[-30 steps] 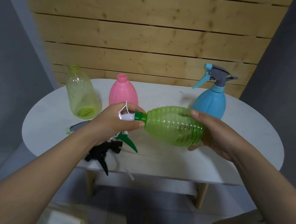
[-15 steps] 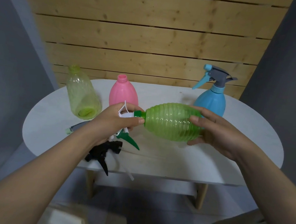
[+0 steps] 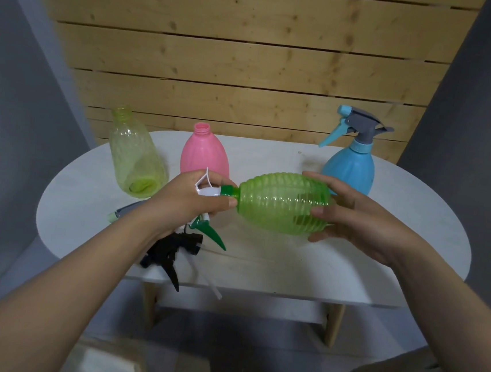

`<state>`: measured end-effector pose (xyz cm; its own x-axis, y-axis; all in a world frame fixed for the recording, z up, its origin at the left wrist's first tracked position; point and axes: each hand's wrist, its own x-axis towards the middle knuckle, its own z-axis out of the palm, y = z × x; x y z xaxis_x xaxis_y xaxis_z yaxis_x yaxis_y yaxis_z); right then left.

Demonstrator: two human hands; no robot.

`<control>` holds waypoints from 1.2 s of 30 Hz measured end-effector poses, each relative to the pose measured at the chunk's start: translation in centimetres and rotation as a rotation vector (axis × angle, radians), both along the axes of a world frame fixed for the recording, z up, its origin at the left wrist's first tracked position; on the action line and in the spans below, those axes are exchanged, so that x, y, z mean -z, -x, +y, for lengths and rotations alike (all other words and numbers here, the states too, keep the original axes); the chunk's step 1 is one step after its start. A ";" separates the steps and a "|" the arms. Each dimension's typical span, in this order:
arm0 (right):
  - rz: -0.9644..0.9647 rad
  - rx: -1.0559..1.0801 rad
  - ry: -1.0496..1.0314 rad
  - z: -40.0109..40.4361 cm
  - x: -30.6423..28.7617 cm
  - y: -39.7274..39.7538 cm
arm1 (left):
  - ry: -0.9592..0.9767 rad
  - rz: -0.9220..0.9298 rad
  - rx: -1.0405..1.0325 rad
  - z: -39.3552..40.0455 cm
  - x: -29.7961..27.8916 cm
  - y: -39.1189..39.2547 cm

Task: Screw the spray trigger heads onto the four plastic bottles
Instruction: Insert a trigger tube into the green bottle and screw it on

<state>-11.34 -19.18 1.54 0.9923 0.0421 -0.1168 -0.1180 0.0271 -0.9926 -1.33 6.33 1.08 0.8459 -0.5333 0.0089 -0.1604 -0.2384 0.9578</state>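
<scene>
A ribbed green bottle [image 3: 278, 207] lies sideways in the air over the table, its neck pointing left. My right hand [image 3: 352, 214] grips its base end. My left hand [image 3: 194, 202] is closed around the white and green trigger head [image 3: 212, 193] seated on the neck; its green lever [image 3: 212, 233] hangs below. A pink bottle [image 3: 205, 155] and a yellow-green bottle [image 3: 134, 157] stand open-necked at the back left. The blue bottle [image 3: 349, 169] at the back right carries a grey and blue trigger head [image 3: 356, 126].
A black trigger head [image 3: 172, 250] with a clear dip tube lies at the white table's [image 3: 379, 273] front edge. Another grey head [image 3: 123, 211] lies partly hidden behind my left forearm. A wooden plank wall stands behind the table.
The green bottle has risen slightly and my right hand has shifted its grip around the bottle's base, as in a turn. My left hand stays on the trigger head.
</scene>
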 end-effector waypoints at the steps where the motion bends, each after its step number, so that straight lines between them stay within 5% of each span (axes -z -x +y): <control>1: -0.002 -0.005 0.048 -0.1 0.0 0.1 | -0.007 -0.011 0.011 0.0 -0.1 0.1; 11: 0.241 0.057 0.270 0.7 0.6 -0.1 | -0.099 -0.105 0.035 0.1 0.0 0.4; 17: 0.069 0.037 -0.052 0.3 0.1 -0.2 | -0.001 0.019 -0.036 -0.2 -0.2 0.0; 22: -0.023 0.033 0.054 -0.4 -0.3 0.0 | -0.008 0.020 0.014 -0.1 -0.7 0.6; 29: 0.190 0.092 0.266 0.4 0.7 -0.3 | -0.088 -0.081 0.064 -0.1 -0.7 0.7; 36: 0.088 0.021 0.063 0.2 0.2 -0.1 | -0.035 0.006 -0.024 -0.3 -0.3 0.2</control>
